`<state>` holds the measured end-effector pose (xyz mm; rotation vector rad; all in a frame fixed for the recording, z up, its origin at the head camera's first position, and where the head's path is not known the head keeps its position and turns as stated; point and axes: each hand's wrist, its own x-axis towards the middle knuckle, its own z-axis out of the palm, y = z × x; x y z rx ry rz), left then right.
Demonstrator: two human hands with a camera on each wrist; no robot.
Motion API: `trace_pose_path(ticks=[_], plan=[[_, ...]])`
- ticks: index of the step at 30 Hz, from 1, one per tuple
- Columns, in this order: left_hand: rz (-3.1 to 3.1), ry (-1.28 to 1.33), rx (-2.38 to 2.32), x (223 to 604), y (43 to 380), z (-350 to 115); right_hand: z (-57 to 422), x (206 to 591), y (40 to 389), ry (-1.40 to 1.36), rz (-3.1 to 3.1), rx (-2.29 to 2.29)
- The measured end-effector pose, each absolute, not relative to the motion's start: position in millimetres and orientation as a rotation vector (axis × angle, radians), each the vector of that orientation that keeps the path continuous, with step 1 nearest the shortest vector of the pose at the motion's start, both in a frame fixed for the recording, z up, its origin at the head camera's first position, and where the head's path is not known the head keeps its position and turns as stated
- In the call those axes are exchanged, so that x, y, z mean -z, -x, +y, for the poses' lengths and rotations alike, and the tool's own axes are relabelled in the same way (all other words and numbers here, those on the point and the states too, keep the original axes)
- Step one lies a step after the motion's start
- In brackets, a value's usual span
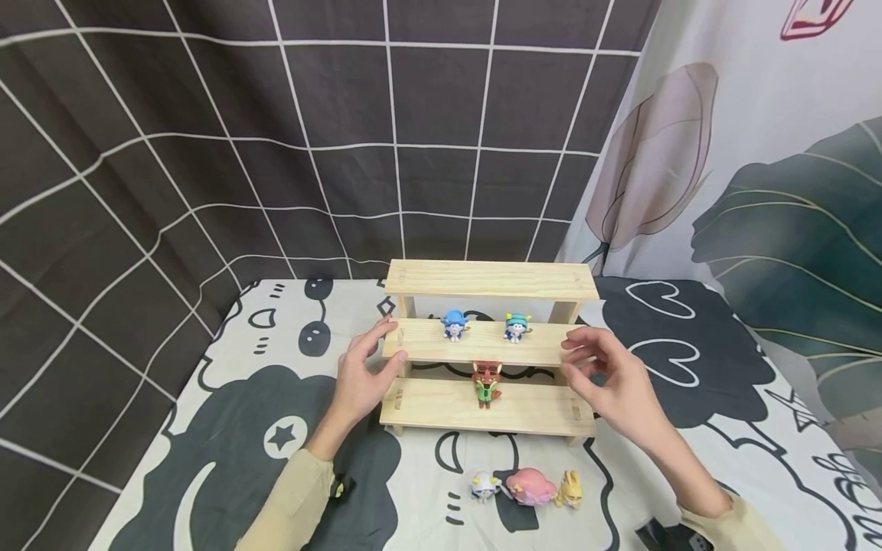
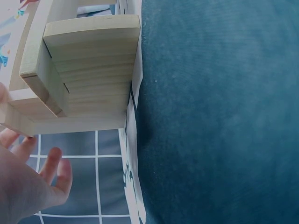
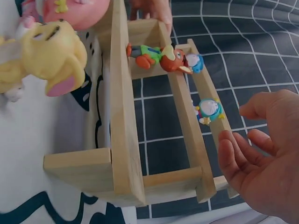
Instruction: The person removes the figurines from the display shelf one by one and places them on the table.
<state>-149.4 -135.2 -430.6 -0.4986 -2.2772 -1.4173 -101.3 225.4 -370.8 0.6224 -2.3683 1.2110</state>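
A three-tier wooden display stand (image 1: pixel 482 413) sits on the patterned cloth. On its middle tier stand a blue-hatted figurine (image 1: pixel 454 323) and a teal-hatted figurine (image 1: pixel 517 327). A fox figurine (image 1: pixel 486 386) in green stands on the bottom tier. My left hand (image 1: pixel 360 375) grips the left end of the middle tier, with fingers (image 2: pixel 23 148) below the board in the left wrist view. At the stand's right end is my right hand (image 1: pixel 618 383), fingers loosely bent and holding nothing. The right wrist view shows a gap between its fingertips (image 3: pixel 226 144) and the tier.
In front of the stand lie a small white figurine (image 1: pixel 485 485), a round pink figurine (image 1: pixel 530 487) and a yellow figurine (image 1: pixel 570 490). A dark grid-patterned curtain (image 1: pixel 441 184) hangs behind, and a leaf-print curtain (image 1: pixel 779 229) hangs at the right.
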Motion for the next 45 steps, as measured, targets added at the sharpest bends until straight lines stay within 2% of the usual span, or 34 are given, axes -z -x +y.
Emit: trace_pose_path(ticks=[29, 45], plan=[[-2.286, 0.477, 1.434, 428.2, 150.4, -133.3, 206.0, 369.1, 141.7, -0.616, -2.356, -1.295], [-2.303, 0.453, 1.436, 429.4, 148.2, -134.0, 196.2, 370.8, 150.2, -0.644, -2.384, -1.283]])
